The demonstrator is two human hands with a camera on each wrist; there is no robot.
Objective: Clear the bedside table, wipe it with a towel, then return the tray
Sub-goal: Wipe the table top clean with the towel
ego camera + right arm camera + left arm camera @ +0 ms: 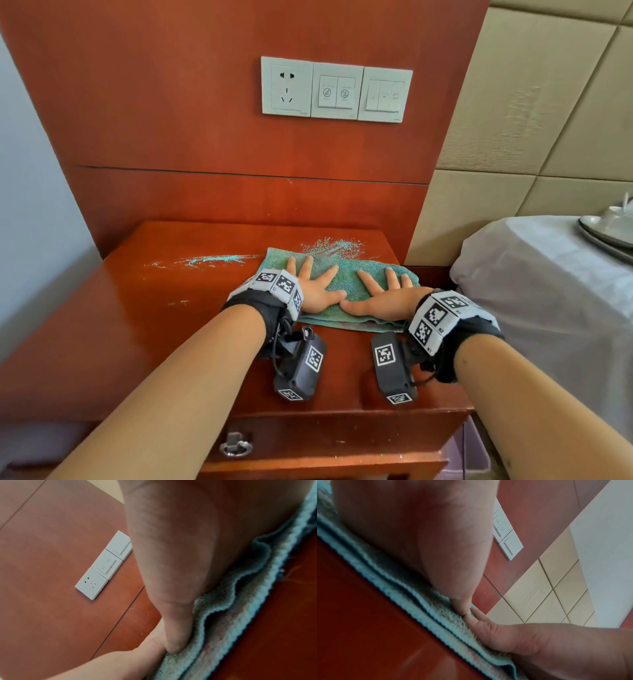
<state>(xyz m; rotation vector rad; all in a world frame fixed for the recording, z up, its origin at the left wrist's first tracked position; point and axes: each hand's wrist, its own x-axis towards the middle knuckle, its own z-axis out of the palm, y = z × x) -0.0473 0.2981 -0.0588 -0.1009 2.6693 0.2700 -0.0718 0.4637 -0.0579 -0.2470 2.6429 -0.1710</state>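
A folded teal towel (346,274) lies on the red-brown bedside table (137,308), right of centre. My left hand (315,284) and right hand (383,294) press flat on it side by side, fingers straight and spread, thumb tips touching. In the left wrist view my left hand (419,527) rests on the towel's layered edge (402,588). In the right wrist view my right hand (171,547) lies on the towel (231,615). Glittery specks (332,246) sit just behind the towel, and a smeared streak (205,262) runs to its left. A silver tray (606,229) rests on the bed at the far right.
The bed (548,291) with grey bedding stands close to the table's right side. A wooden wall panel with a socket and switches (335,89) rises behind the table. A drawer with a metal ring pull (236,445) faces me below the tabletop.
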